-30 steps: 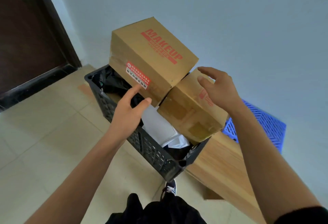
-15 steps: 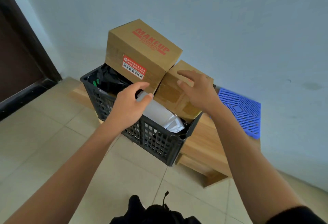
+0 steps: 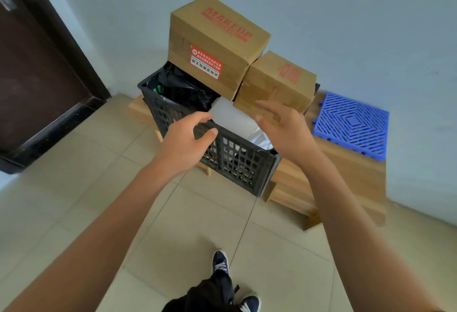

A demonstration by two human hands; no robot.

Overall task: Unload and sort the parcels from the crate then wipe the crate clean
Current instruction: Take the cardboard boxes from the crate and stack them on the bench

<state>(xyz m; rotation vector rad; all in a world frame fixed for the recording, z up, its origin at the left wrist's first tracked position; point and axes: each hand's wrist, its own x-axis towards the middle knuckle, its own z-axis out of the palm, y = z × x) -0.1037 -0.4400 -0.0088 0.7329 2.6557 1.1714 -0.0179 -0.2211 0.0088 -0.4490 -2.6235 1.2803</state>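
Note:
A black lattice crate (image 3: 237, 160) stands on a low wooden bench (image 3: 341, 183) by the wall. Sticking out of it are a large cardboard box printed MAKEUP (image 3: 212, 44), a smaller cardboard box (image 3: 277, 86) to its right, a black plastic parcel (image 3: 180, 86) and a white bag parcel (image 3: 232, 116). My left hand (image 3: 185, 138) hovers over the crate's near rim, fingers loosely spread, holding nothing. My right hand (image 3: 284, 126) is open in front of the smaller box, just off its near face.
A blue plastic grid tile (image 3: 351, 123) lies on the bench to the right of the crate. A dark door (image 3: 37, 71) and its frame stand at the left. Beige floor tiles (image 3: 99, 188) lie in front, with my shoes (image 3: 222, 264) at the bottom.
Both hands have drawn back and down from the boxes toward the crate's near rim. The view has pulled back, so more floor and bench show.

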